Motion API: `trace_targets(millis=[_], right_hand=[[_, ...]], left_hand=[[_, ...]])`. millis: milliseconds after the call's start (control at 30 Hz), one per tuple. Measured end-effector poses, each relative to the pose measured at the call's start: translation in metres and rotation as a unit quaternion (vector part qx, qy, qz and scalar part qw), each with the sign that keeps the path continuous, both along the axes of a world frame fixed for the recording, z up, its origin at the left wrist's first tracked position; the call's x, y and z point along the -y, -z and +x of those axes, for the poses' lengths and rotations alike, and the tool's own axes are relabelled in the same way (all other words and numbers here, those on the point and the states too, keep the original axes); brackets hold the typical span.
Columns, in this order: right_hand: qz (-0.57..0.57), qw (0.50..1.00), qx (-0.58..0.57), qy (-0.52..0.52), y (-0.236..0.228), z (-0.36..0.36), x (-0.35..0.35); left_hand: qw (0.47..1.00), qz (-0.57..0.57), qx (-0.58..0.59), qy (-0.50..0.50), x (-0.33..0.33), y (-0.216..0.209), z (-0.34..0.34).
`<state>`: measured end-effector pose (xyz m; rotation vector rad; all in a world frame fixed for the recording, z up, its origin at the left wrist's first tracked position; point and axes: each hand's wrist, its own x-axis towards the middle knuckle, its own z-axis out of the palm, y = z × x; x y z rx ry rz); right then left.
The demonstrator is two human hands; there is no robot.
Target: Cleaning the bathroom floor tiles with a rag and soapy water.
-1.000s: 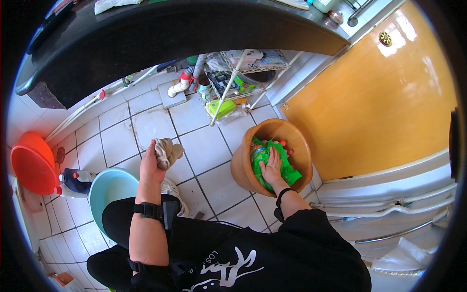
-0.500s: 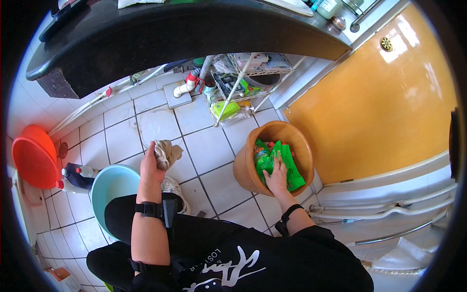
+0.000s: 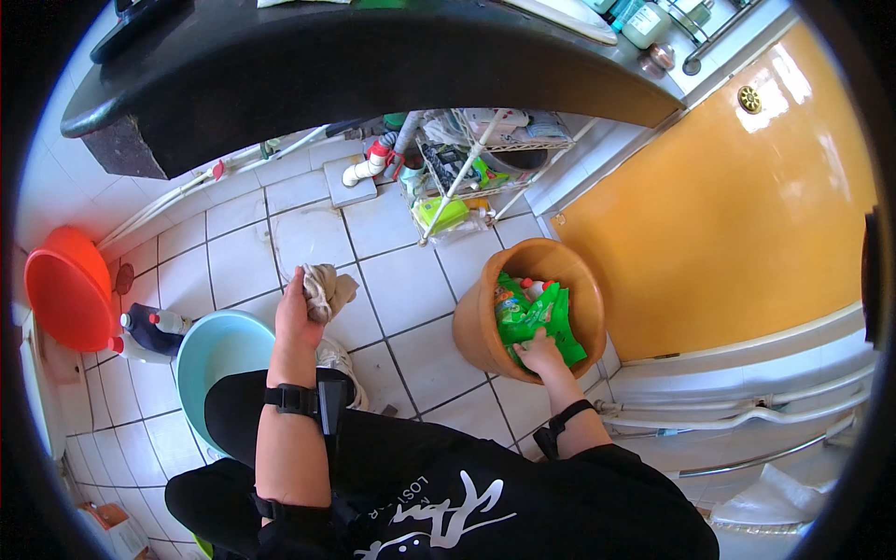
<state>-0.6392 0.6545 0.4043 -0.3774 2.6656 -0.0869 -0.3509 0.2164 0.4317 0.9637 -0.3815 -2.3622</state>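
My left hand (image 3: 297, 313) is closed around a bunched beige and whitish cloth (image 3: 327, 291), held above the tiled floor between my knee and the counter. It looks soft and crumpled; its exact kind is hard to make out. On the right, my right hand (image 3: 541, 355) reaches over the near rim of a wooden bucket (image 3: 476, 322). Its bent fingers grip the near part of a bright green plastic bag (image 3: 553, 315) inside. Bottles with red caps (image 3: 534, 287) show beside the bag, partly covered by it.
Left of my knee stands a light blue basin (image 3: 224, 331), near several bottles (image 3: 154, 331) and a red basin (image 3: 70, 289). Ahead, a wire rack (image 3: 457, 177) and a white pipe (image 3: 362, 172) sit under a dark counter (image 3: 373, 65). An orange-yellow door (image 3: 719, 215) is at right.
My right hand has gone from spread fingers on the green bag to bent fingers at its near part. More of the red caps shows. My left hand still holds the cloth.
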Motion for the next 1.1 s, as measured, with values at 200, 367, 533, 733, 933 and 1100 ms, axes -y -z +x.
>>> trace_targets(millis=[200,367,533,733,933,1100], right_hand=[[0.154,0.979,0.105,-0.086,0.04,-0.059,-0.027],[0.193,0.942,0.254,-0.102,-0.03,-0.027,0.048],[0.064,0.997,0.041,-0.01,-0.027,-0.052,0.024],[0.021,0.989,-0.008,-0.149,-0.073,-0.018,0.094],[-0.404,0.838,0.207,-0.303,-0.126,0.062,0.273],[-0.435,0.708,0.403,-0.383,-0.195,0.202,0.446]], left_hand=[[1.0,0.014,-0.002,0.02,-0.013,-0.003,-0.024],[1.0,-0.004,0.017,-0.008,0.009,0.008,0.014],[1.0,0.006,-0.016,0.017,-0.002,0.008,-0.009],[0.999,0.003,-0.035,-0.006,0.018,-0.007,-0.003],[0.998,-0.043,-0.052,-0.012,0.03,-0.105,0.026],[0.995,-0.083,-0.052,-0.009,0.095,-0.175,0.114]])
